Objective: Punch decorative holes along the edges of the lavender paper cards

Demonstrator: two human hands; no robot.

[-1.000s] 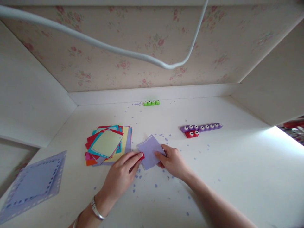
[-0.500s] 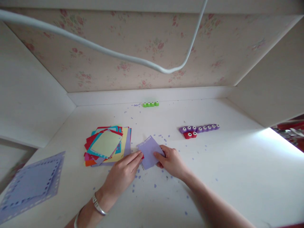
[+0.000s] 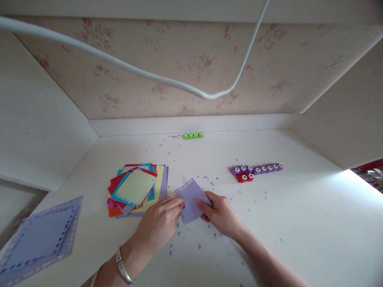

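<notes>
A small purple sheet of paper (image 3: pixel 192 202) is between my hands, a row of punched holes along its upper left edge. My right hand (image 3: pixel 223 214) pinches its right side, thumb on top and fingers beneath. At the left edge, my left hand (image 3: pixel 161 219) is closed around a small red paper punch (image 3: pixel 183 204), mostly hidden by the fingers. The punch sits against the paper's edge. Purple punched-out bits (image 3: pixel 199 246) are scattered on the white table around both hands.
A stack of coloured paper (image 3: pixel 136 186) lies left of my hands. Larger purple sheets with punched borders (image 3: pixel 38 239) are at the far left. Purple punches (image 3: pixel 260 169) and red punches (image 3: pixel 244 177) stand at right, green punches (image 3: pixel 193 136) at the back. A white cable (image 3: pixel 155 79) hangs across the view.
The whole scene sits slightly lower in view as the camera shifts. My hands keep their hold on the paper and the punch, with little visible movement.
</notes>
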